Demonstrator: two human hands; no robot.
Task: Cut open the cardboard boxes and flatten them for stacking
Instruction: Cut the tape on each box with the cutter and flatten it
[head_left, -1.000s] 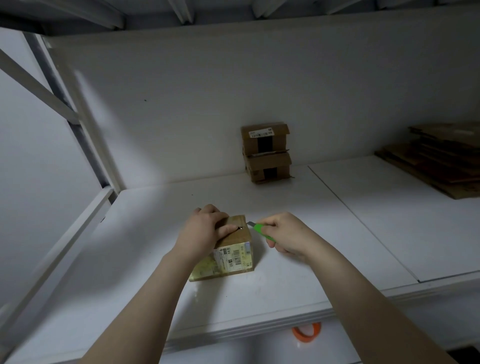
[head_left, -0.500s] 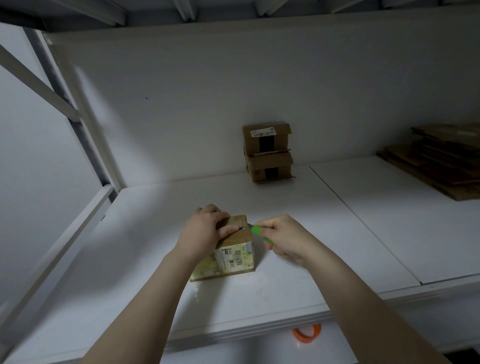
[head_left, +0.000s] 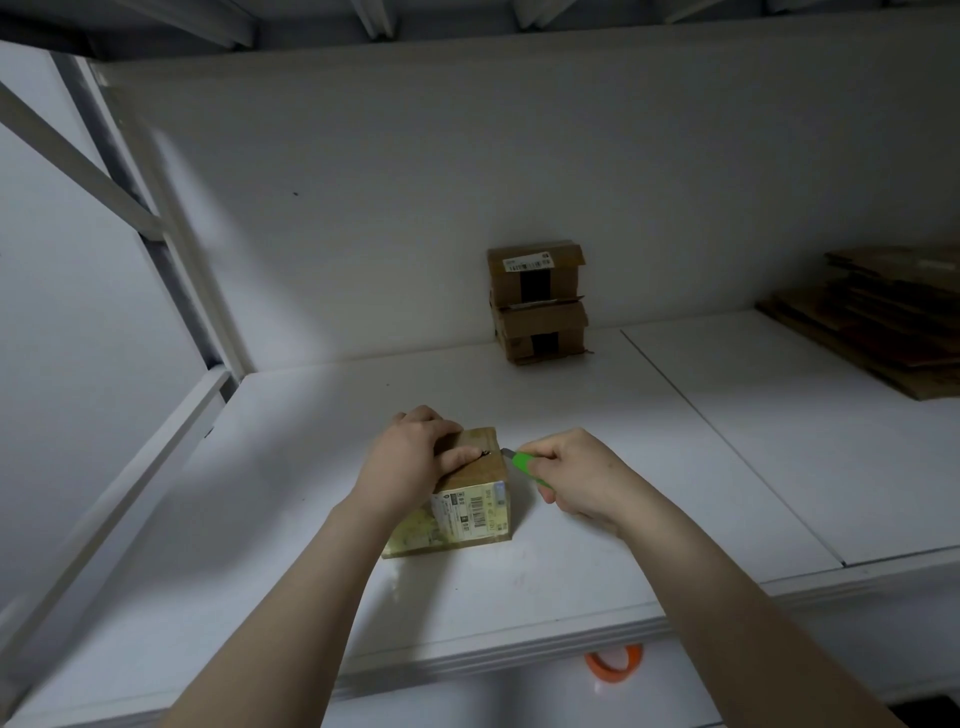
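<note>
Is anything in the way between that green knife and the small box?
Nothing visible: the green knife in the right hand has its blade tip at the top edge of the box. The left hand holds the box, its thumb close ahead of the blade.

Small labelled box (head_left: 470, 512), upright, centre-front (2 more boxes (head_left: 537, 304) stacked behind)
</note>
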